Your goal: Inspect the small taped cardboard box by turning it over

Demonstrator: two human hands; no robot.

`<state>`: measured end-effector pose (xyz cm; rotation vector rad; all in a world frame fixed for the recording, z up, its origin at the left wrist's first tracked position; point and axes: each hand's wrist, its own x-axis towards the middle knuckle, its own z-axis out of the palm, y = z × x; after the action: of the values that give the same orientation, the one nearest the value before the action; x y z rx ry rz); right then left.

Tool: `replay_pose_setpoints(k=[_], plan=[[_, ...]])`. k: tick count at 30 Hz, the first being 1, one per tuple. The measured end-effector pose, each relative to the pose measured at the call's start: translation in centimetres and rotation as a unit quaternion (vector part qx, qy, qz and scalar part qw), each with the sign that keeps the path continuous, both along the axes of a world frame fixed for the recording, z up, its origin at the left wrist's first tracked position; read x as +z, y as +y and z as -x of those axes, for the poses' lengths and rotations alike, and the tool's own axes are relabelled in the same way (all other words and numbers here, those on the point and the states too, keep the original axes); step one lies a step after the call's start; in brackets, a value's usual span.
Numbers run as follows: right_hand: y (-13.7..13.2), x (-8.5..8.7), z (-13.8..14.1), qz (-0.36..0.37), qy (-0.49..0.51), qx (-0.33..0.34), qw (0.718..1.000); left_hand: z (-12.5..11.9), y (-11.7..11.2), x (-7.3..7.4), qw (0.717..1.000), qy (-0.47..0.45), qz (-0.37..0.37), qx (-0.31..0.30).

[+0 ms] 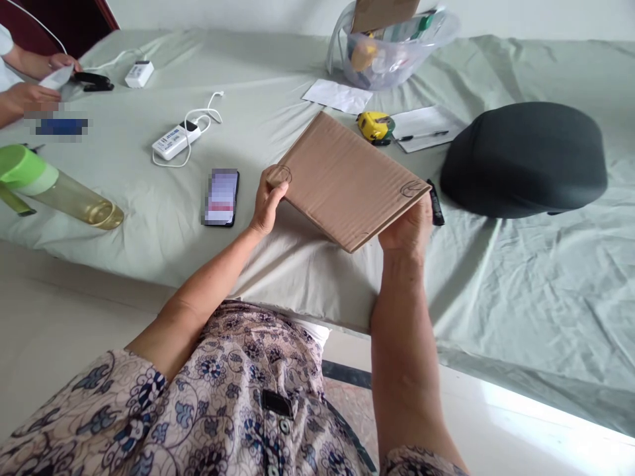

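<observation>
I hold a flat brown cardboard sheet (347, 178) tilted above the edge of a bed covered in a pale green sheet (520, 277). Pen circles are drawn at two of its corners. My left hand (268, 201) grips the left corner, thumb on top. My right hand (407, 228) grips the right corner from underneath, its fingers mostly hidden behind the cardboard. A black marker (435, 203) lies on the bed just right of my right hand.
A phone (221, 197), white power strip (176, 140), yellow tape measure (376, 125), papers with a pen (421, 125), black cushion (526, 158), clear plastic tub (397, 46) and green-capped bottle (54, 188) lie on the bed. Another person's hands (34, 82) are at far left.
</observation>
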<state>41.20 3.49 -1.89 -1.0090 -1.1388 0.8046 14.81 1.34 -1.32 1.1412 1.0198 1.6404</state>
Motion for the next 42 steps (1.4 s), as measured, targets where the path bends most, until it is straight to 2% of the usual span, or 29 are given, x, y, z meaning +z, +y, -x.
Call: replay_pose_setpoints(k=[3,9,12,18,21,24,28,34,37,42], plan=[[-0.1,-0.4,0.5,-0.018,0.105,-0.055,0.993,-0.1,0.2,-0.2,0.999,-0.039,0.029,0.001],[-0.1,-1.2,0.5,-0.005,-0.005,-0.032,0.999,0.2,0.8,-0.1,0.991,-0.092,0.098,0.007],[-0.1,-1.2,0.9,-0.008,0.003,-0.022,1.000,0.4,1.0,-0.2,0.988,-0.111,0.106,0.006],[-0.7,-1.1,2.2,0.029,0.044,0.063,0.997,0.5,1.2,-0.2,0.978,-0.176,0.112,0.011],[-1.2,-1.3,2.8,0.069,0.091,0.121,0.986,0.4,1.1,0.5,0.970,-0.212,0.115,0.039],[-1.5,-1.5,3.4,0.098,0.088,0.163,0.978,0.5,1.0,1.2,0.964,-0.224,0.119,0.075],[-1.8,-1.3,4.1,0.090,0.045,0.137,0.985,0.7,1.1,1.4,0.966,-0.201,0.117,0.109],[-2.7,-0.5,4.6,0.069,0.018,0.069,0.995,0.3,1.0,0.9,0.977,-0.106,0.122,0.139],[-2.8,-0.5,4.5,0.091,0.009,0.048,0.995,0.2,1.0,0.3,0.984,-0.043,0.108,0.132],[-2.3,-0.7,4.1,0.149,0.023,0.019,0.988,0.5,1.1,-0.6,0.992,0.041,0.034,0.117]])
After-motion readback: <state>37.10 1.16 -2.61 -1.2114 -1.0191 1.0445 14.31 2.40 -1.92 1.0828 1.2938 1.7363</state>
